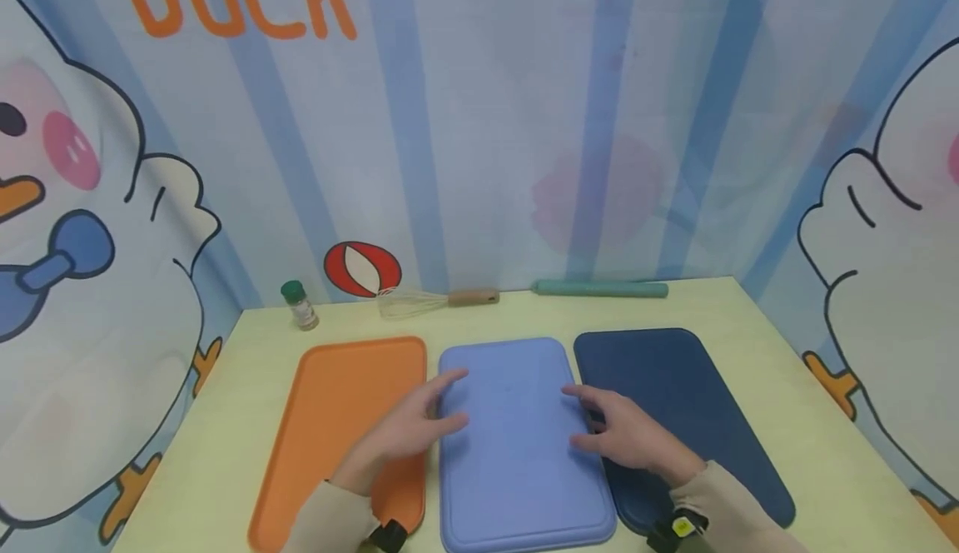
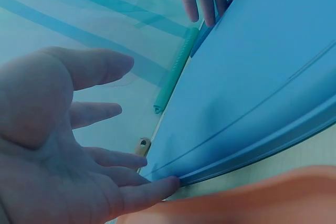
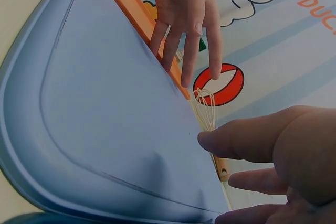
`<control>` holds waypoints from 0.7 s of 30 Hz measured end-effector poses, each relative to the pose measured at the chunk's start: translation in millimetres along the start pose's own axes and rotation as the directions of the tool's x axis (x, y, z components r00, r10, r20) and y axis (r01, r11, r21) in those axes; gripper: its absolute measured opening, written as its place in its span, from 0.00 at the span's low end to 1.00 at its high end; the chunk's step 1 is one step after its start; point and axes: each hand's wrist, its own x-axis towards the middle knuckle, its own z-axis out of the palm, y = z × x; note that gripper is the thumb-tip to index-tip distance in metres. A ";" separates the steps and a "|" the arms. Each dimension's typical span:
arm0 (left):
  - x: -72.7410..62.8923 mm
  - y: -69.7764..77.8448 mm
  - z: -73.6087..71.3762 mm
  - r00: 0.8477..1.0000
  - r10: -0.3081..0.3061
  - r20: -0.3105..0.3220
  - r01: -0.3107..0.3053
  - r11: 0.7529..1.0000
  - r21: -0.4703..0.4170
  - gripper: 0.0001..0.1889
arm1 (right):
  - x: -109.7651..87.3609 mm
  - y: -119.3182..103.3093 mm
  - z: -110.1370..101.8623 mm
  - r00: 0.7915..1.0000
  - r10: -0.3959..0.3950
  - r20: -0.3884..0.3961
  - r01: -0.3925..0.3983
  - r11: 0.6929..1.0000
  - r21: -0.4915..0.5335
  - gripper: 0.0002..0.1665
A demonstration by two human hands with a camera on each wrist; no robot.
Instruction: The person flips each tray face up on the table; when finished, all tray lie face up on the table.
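Note:
In the head view a periwinkle-blue rectangular board (image 1: 517,445) with rounded corners and a line along its rim lies flat in the middle. My left hand (image 1: 404,424) is at its left edge, partly above an orange tray-like board (image 1: 360,378), with fingers spread. Across from it, my right hand (image 1: 629,428) spans the right edge, partly over a navy board (image 1: 652,353). Neither palm holds anything. In the left wrist view the left little finger reaches the blue board's rim (image 2: 220,174); whether it touches, I cannot tell.
Along the table's back edge stand or lie a green-capped shaker jar (image 1: 301,307), a whisk (image 1: 442,300) with a wooden handle, and a green rolling pin (image 1: 599,289). A striped cloth backdrop (image 1: 502,120) with cartoon ducks rises behind the pale yellow table (image 1: 749,353).

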 end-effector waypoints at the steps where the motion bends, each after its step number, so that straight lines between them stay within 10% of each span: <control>1: 0.5 -0.9 0.7 1.000 0.001 0.007 -0.001 1.000 -0.001 0.35 | -0.6 -1.0 0.7 1.000 0.005 0.003 -0.005 1.000 0.001 0.42; 21: 5.5 -7.9 10.8 0.998 -0.019 -0.053 0.012 0.992 -0.129 0.34 | -4.0 -14.7 7.3 0.998 0.061 0.031 -0.055 0.987 -0.149 0.49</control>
